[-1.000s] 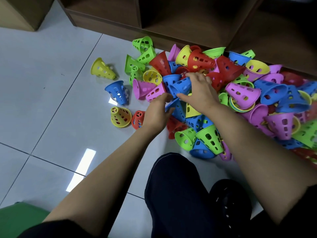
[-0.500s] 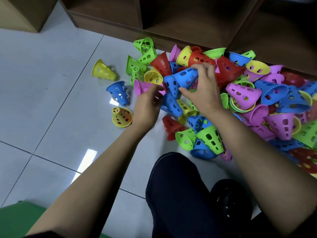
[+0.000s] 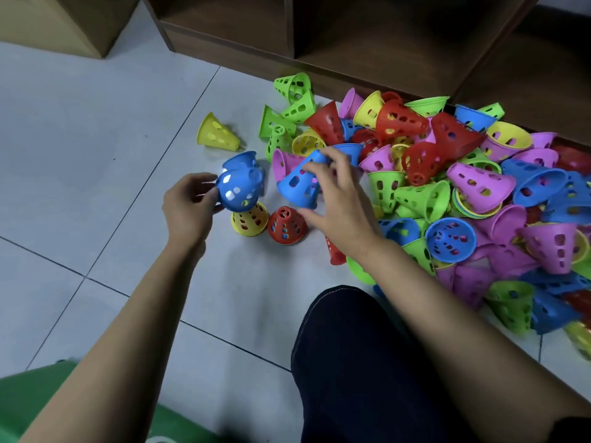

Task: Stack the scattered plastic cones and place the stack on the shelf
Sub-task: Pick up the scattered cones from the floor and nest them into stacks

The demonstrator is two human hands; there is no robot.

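Cones in both grips: the left hand (image 3: 188,206) curls fingers and thumb round a blue perforated plastic cone (image 3: 239,191), and the right hand (image 3: 339,199) pinches a second blue perforated cone (image 3: 299,183) just beside it, at its 3 o'clock. That second cone's long axis runs 1 to 7 o'clock — wide rim seemingly toward the left hand. Both are thin, glossy, hole-pierced shells. The heap of loose plastic cones (image 3: 479,193) lies at 3 o'clock, the brown wooden shelf (image 3: 367,36) at 12.

Perforated multicoloured plastic cones (image 3: 473,183) lie heaped before the brown wooden shelf (image 3: 367,49); blue cone (image 3: 238,191) and second blue cone (image 3: 297,183) lifted.
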